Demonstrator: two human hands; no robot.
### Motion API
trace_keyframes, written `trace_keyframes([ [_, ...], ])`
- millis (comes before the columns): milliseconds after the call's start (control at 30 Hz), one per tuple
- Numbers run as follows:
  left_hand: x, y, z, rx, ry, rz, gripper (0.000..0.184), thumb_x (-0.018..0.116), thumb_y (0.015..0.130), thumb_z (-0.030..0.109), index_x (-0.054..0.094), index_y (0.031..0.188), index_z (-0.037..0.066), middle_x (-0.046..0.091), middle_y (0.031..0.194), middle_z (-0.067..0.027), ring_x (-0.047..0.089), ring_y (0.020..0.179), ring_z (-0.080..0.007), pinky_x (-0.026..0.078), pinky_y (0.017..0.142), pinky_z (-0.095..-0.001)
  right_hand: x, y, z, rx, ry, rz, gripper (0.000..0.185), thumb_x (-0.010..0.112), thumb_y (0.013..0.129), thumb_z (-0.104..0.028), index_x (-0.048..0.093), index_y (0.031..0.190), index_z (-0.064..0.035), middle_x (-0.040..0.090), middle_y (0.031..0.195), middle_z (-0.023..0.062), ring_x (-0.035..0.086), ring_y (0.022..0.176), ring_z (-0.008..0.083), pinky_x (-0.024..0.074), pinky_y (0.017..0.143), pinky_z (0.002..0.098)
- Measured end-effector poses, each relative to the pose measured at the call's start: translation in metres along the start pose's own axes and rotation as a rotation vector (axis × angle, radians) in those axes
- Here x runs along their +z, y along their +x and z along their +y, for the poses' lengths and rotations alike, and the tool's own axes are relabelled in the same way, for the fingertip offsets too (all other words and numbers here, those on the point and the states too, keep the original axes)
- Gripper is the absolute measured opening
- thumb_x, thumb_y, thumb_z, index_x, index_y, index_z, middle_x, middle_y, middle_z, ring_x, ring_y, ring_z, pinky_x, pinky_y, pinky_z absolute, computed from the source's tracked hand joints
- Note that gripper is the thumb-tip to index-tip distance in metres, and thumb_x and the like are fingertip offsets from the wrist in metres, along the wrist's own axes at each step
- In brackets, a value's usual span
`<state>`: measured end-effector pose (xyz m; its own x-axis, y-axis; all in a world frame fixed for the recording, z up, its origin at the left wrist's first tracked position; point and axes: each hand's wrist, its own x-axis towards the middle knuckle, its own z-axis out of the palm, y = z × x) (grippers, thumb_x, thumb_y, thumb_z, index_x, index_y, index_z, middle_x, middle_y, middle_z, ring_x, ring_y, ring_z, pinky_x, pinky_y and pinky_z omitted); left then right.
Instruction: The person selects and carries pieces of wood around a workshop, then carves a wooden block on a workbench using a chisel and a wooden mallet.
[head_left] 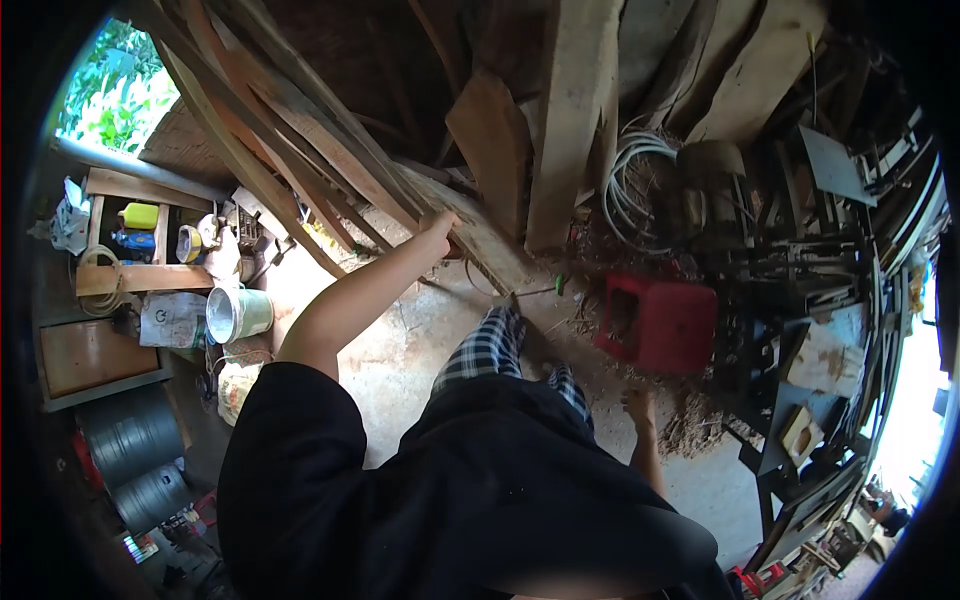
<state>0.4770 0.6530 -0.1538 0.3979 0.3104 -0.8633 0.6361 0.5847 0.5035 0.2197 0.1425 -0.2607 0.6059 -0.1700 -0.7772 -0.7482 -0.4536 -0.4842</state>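
My left hand (437, 232) reaches forward and is closed on the edge of a long wooden plank (485, 243). The plank leans among other boards, its lower end near the floor by my feet. Down at my right side hangs my right hand (639, 404), with its fingers partly curled; whether anything is in them is too small to tell. A red plastic stool (683, 326) lies on its side just ahead of that hand.
Tall boards (575, 120) lean in front. A coiled pale hose (632, 190) hangs at the front right, near metal racks. On the left are a bucket (238, 314), a shelf and dark drums (130, 440). Wood shavings (692, 425) lie on the floor at right.
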Motion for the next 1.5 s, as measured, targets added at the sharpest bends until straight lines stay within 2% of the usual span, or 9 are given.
trace_keyframes([
  [233,0.004,0.11,0.055,0.167,0.225,0.135,0.042,0.058,0.07,-0.007,0.053,0.112,-0.009,0.058,0.106,-0.0243,0.062,0.09,-0.0403,0.054,0.066,-0.0552,0.029,-0.006,-0.074,-0.122,-0.156,0.097,0.033,0.057,0.084,-0.011,0.063,0.116,-0.0096,0.07,0.091,0.0164,0.071,0.079,0.0264,0.054,0.069,0.0384],
  [467,0.045,0.153,0.133,0.101,0.245,0.138,0.039,0.055,0.077,-0.001,0.048,0.115,-0.005,0.053,0.112,-0.0245,0.059,0.101,-0.0426,0.058,0.073,-0.0612,0.041,-0.028,-0.1,-0.134,-0.265,0.094,0.028,0.054,0.087,-0.014,0.063,0.113,-0.0107,0.071,0.085,0.0149,0.071,0.072,0.025,0.0542,0.064,0.0382],
  [500,0.043,0.18,0.132,0.161,0.247,0.039,0.057,0.059,0.09,0.029,0.041,0.136,-0.001,0.052,0.129,-0.0216,0.063,0.099,-0.0419,0.056,0.08,-0.0599,0.041,-0.034,-0.104,-0.087,-0.228,0.097,0.027,0.054,0.087,-0.014,0.063,0.113,-0.0104,0.071,0.084,0.0146,0.071,0.072,0.0249,0.0543,0.063,0.0382],
  [667,0.062,0.228,0.114,0.108,0.208,-0.342,0.07,0.059,0.089,0.04,0.031,0.146,0.009,0.042,0.14,-0.0216,0.047,0.127,-0.0404,0.054,0.082,-0.0554,0.044,-0.038,-0.102,-0.06,-0.216,0.022,0.03,0.055,0.089,-0.016,0.062,0.117,-0.009,0.07,0.091,0.0124,0.07,0.074,0.0182,0.0558,0.06,0.0314],
  [1000,0.026,0.134,0.03,0.092,0.359,-0.404,0.025,0.042,0.094,0.015,0.062,0.106,0.005,0.06,0.118,-0.0124,0.063,0.101,-0.0271,0.056,0.078,-0.0426,0.05,-0.007,-0.129,-0.359,-0.414,0.066,0.021,0.055,0.089,-0.016,0.063,0.108,-0.0112,0.069,0.082,0.0166,0.07,0.073,0.0305,0.0536,0.066,0.0429],
  [1033,0.014,0.124,0.014,0.168,0.368,-0.361,0.025,0.039,0.094,0.011,0.064,0.093,0.004,0.066,0.091,-0.0105,0.066,0.078,-0.0194,0.056,0.067,-0.0374,0.051,-0.002,-0.135,-0.556,-0.531,0.098,0.02,0.054,0.09,-0.017,0.063,0.107,-0.011,0.069,0.08,0.0163,0.07,0.074,0.0325,0.0529,0.066,0.0443],
  [1133,-0.043,0.114,-0.033,0.308,0.589,-0.373,0.024,0.041,0.093,0.011,0.063,0.086,0.003,0.065,0.076,-0.0105,0.064,0.061,-0.0194,0.054,0.057,-0.0335,0.06,-0.01,-0.194,-0.531,-0.561,0.113,0.017,0.054,0.09,-0.018,0.064,0.099,-0.008,0.068,0.079,0.0176,0.068,0.074,0.0374,0.0519,0.066,0.0459],
  [1333,-0.156,0.028,-0.069,0.026,0.075,-0.161,0.028,0.033,0.095,0.008,0.06,0.102,0.002,0.062,0.067,-0.0118,0.064,0.059,-0.0213,0.056,0.055,-0.0317,0.082,0.028,-0.221,-0.52,-0.529,-0.009,0.019,0.054,0.09,-0.017,0.067,0.083,-0.0046,0.067,0.073,0.0178,0.066,0.071,0.0414,0.0516,0.065,0.0472],
  [1500,-0.226,-0.012,-0.111,0.099,0.186,0.137,0.044,0.045,0.096,0.017,0.041,0.138,0.007,0.067,0.098,-0.0222,0.066,0.074,-0.0246,0.057,0.069,-0.0357,0.118,0.052,-0.231,-0.964,-0.406,0.065,0.038,0.057,0.088,-0.018,0.058,0.125,-0.0077,0.063,0.114,0.0199,0.059,0.108,0.0383,0.0473,0.089,0.0441],
])
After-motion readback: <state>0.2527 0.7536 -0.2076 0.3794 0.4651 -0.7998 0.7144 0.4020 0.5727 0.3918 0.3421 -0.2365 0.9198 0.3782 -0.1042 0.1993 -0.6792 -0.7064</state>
